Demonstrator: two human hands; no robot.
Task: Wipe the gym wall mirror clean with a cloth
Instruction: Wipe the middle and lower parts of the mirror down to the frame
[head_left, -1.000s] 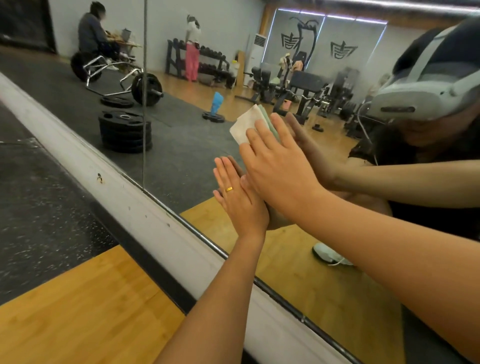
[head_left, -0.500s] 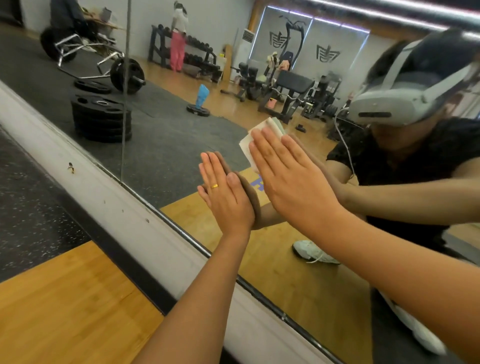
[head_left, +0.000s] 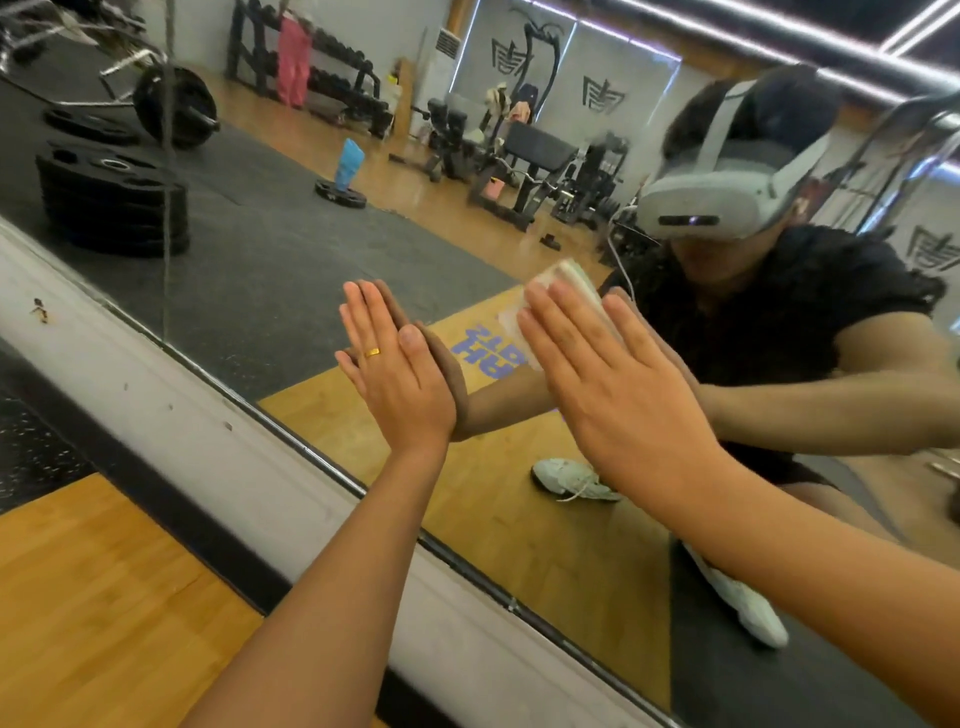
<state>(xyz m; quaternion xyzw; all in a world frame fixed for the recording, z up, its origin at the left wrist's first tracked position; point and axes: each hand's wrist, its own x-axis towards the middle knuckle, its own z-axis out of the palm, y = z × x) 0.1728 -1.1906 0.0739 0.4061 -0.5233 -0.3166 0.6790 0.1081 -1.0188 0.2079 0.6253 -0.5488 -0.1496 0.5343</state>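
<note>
The gym wall mirror (head_left: 270, 270) fills the upper part of the view, above a pale baseboard. My right hand (head_left: 613, 379) lies flat with straight fingers and presses a folded white and pale green cloth (head_left: 566, 283) against the glass; only the cloth's upper edge shows past my fingertips. My left hand (head_left: 395, 369), wearing a gold ring, rests flat on the mirror to the left of the cloth, fingers straight, holding nothing. Both hands meet their own reflections in the glass.
A grey-white baseboard (head_left: 171, 395) runs diagonally under the mirror, with black trim below it. Wooden floor (head_left: 104, 597) and dark rubber matting (head_left: 31, 447) lie at the lower left. The mirror reflects weight plates, benches, racks and a person wearing a headset.
My right hand has slid the cloth to the right and slightly down along the glass. My left hand keeps flat on the mirror. The view has shifted right.
</note>
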